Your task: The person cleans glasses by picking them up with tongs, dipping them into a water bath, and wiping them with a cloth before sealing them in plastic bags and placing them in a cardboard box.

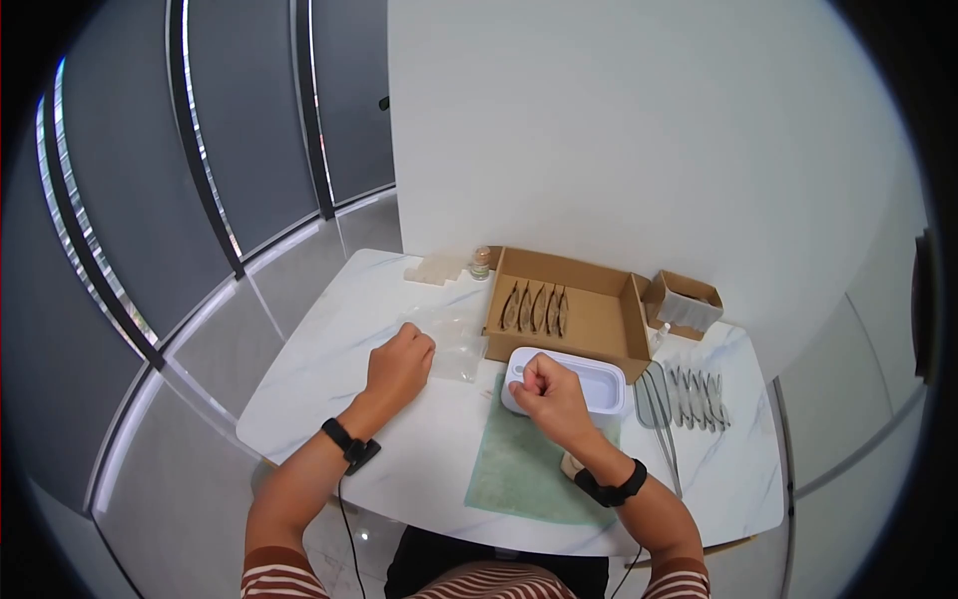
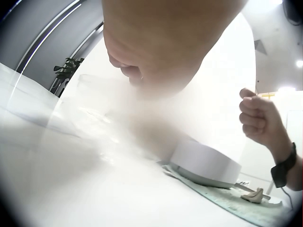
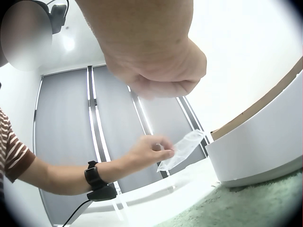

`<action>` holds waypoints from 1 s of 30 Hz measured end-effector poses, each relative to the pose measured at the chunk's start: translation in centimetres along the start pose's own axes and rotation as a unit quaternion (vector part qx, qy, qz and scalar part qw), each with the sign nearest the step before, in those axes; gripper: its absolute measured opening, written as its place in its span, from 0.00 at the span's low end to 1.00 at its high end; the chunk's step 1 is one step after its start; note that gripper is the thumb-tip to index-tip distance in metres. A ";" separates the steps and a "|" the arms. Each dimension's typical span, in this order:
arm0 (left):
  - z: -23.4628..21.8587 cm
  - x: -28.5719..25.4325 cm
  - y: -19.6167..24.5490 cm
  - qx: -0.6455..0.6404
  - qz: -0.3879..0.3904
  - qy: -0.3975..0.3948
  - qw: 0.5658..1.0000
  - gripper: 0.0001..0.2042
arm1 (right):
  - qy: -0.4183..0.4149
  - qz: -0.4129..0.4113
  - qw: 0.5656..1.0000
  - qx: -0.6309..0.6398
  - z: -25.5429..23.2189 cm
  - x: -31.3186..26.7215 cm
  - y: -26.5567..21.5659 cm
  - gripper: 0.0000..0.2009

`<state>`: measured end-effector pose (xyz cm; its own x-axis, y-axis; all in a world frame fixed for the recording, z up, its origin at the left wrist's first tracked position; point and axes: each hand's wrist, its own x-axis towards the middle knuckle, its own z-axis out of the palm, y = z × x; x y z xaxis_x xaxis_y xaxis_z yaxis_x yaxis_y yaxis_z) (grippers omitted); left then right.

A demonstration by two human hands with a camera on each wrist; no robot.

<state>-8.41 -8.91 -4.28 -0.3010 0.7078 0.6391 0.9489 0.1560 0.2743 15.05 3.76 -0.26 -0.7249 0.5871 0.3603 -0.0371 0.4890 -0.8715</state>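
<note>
My left hand [image 1: 401, 361] pinches a clear plastic bag [image 1: 457, 344] above the left part of the table. In the right wrist view the bag [image 3: 185, 150] stretches out from the left thumb and fingers [image 3: 158, 143]. My right hand [image 1: 559, 399] is curled into a fist over the left end of a white rectangular tub [image 1: 602, 387]. From the left wrist view, the right hand [image 2: 258, 119] has its fingers folded in, and nothing shows in it. Beneath the tub lies a pale green cloth [image 1: 524, 474].
An open cardboard box [image 1: 599, 292] behind the tub holds several slim packets [image 1: 539, 309] in a row. A smaller carton [image 1: 687, 299] stands to its right. Grey wire frames [image 1: 654, 404] and several clear packets [image 1: 699, 397] lie at right. A small jar [image 1: 481, 264] stands at the back.
</note>
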 end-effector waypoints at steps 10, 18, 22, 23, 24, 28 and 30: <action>-1.7 0.5 8.0 -0.072 0.046 0.072 0.994 0.06 | 0.045 0.040 0.998 0.033 -2.3 -2.1 0.0 0.11; -0.3 0.4 11.6 -0.057 0.135 0.070 0.987 0.09 | 0.062 0.056 0.996 0.027 -5.1 -4.0 1.4 0.12; -1.9 0.4 14.9 -0.042 0.144 0.003 0.989 0.23 | 0.042 0.059 0.995 0.066 -5.5 -4.9 2.5 0.11; -2.2 0.4 15.5 -0.041 0.145 0.002 0.989 0.23 | 0.026 0.065 0.995 0.076 -5.6 -5.2 1.8 0.11; -2.3 0.4 15.9 -0.063 0.159 -0.007 0.985 0.27 | 0.009 0.072 0.994 0.085 -5.6 -5.4 1.4 0.11; -2.1 0.4 16.8 -0.076 0.180 -0.027 0.980 0.30 | -0.034 0.054 0.991 0.115 -5.0 -5.7 1.4 0.11; -1.5 0.2 16.2 -0.080 0.176 -0.034 0.981 0.29 | -0.066 0.068 0.990 0.100 -5.0 -5.8 0.8 0.11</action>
<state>6.76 -7.27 1.38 0.0545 0.7438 0.6662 0.9644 -0.2120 0.1578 22.64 4.00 -1.35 -0.8152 0.5436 0.1999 -0.0594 0.2649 -0.9624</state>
